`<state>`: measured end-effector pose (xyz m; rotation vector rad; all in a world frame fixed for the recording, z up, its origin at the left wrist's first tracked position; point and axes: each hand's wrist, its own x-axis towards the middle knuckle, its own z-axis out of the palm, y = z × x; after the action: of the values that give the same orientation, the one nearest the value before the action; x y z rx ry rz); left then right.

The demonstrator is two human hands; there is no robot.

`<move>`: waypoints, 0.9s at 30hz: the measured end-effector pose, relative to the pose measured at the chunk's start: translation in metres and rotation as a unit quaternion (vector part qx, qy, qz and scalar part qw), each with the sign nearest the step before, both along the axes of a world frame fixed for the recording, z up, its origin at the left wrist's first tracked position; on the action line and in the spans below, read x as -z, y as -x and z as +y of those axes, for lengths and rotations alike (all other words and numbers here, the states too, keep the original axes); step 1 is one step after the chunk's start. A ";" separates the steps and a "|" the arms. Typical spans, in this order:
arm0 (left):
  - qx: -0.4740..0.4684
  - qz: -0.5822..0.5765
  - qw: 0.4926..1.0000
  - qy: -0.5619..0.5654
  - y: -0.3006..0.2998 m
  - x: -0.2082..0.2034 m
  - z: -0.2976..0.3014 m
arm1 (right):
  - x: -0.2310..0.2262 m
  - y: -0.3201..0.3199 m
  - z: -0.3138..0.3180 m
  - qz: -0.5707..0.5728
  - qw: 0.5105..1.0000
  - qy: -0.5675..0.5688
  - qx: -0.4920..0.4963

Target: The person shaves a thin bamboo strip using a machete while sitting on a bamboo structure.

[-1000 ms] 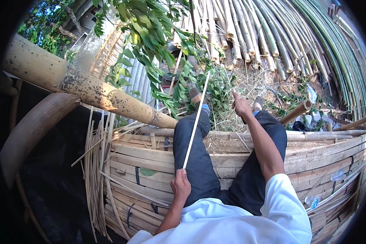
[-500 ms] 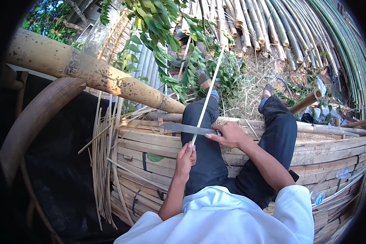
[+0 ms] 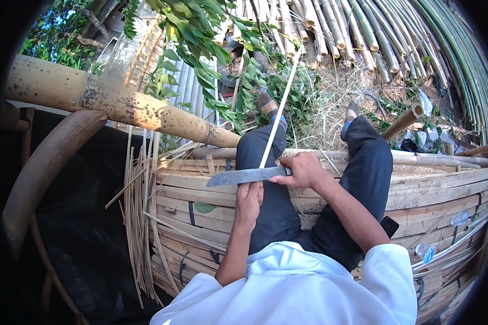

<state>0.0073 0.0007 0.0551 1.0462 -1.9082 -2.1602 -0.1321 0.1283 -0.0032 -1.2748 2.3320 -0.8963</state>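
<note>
A long, pale bamboo strip (image 3: 282,105) slants away from me over my left thigh, its far end near the leaves. My left hand (image 3: 249,201) is closed round its near end, which the fingers and the blade partly hide. Crosswise over the strip lies a large knife (image 3: 237,177) with a broad grey blade, its tip toward the left. My right hand (image 3: 303,172) grips the knife's dark handle, with the thumb along it. The blade sits right at the fingertips of my left hand.
I sit on stacked bamboo slats (image 3: 200,192). Thin split strips (image 3: 138,216) hang at the left, beside a thick bamboo pole (image 3: 141,111). Leafy branches (image 3: 192,43) reach in ahead. Bamboo poles (image 3: 363,32) lie beyond. A clear plastic bottle (image 3: 425,252) rests at the right.
The blade has shifted slightly toward me along the strip, down to my left fingertips, and its broad face now shows more. My left hand still holds the strip.
</note>
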 end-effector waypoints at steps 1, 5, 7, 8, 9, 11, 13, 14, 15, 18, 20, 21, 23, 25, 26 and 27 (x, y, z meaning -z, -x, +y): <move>-0.003 -0.004 1.000 -0.009 0.001 -0.003 0.001 | 0.004 0.003 0.001 0.008 1.000 0.010 0.017; 0.009 0.007 1.000 -0.010 -0.006 -0.009 0.001 | 0.016 0.028 0.006 -0.071 0.984 -0.036 0.157; 0.026 -0.014 0.999 -0.014 -0.014 -0.014 0.007 | 0.015 0.057 0.019 -0.143 0.961 -0.066 0.228; 0.025 -0.014 1.000 -0.013 -0.017 -0.013 0.009 | 0.014 0.068 0.023 -0.152 0.955 -0.083 0.240; 0.017 -0.012 0.999 -0.027 -0.020 -0.010 0.013 | 0.014 0.071 0.026 -0.139 0.958 -0.081 0.237; 0.004 -0.013 0.999 -0.044 -0.020 -0.006 0.015 | 0.011 0.058 0.018 -0.150 0.962 -0.067 0.218; 0.000 -0.010 0.999 -0.042 -0.011 -0.002 0.017 | 0.008 0.035 0.011 -0.120 0.983 -0.052 0.132; -0.001 -0.009 0.999 -0.039 -0.007 -0.001 0.018 | 0.005 0.018 0.006 -0.096 0.991 -0.044 0.082; 0.001 -0.009 0.999 -0.039 -0.004 0.000 0.016 | 0.001 0.004 0.002 -0.067 0.997 -0.034 0.027; -0.025 -0.011 0.998 -0.059 0.000 0.002 0.011 | 0.000 -0.018 -0.010 -0.082 0.996 0.028 -0.013; -0.019 -0.005 0.998 -0.058 0.001 0.002 0.008 | -0.001 -0.012 -0.007 -0.072 0.996 0.045 -0.012; -0.018 -0.006 0.998 -0.057 0.001 -0.001 0.007 | -0.001 -0.007 -0.005 -0.061 0.996 0.060 -0.012; 0.012 0.011 0.996 -0.084 -0.001 -0.008 0.005 | 0.007 0.004 0.000 -0.036 0.998 0.048 -0.007; 0.014 0.008 0.996 -0.082 0.000 -0.012 0.004 | 0.014 0.009 0.003 -0.008 0.999 0.040 0.002; 0.016 0.006 0.997 -0.079 0.001 -0.012 0.003 | 0.017 0.010 0.003 -0.009 0.999 0.040 0.004; 0.017 0.005 0.997 -0.079 0.001 -0.012 0.002 | 0.019 0.013 0.003 -0.001 1.000 0.023 0.016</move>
<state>0.0060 0.0030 0.0673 1.0305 -1.7882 -2.3649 -0.1450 0.1310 -0.0221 -1.2564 2.3493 -0.9671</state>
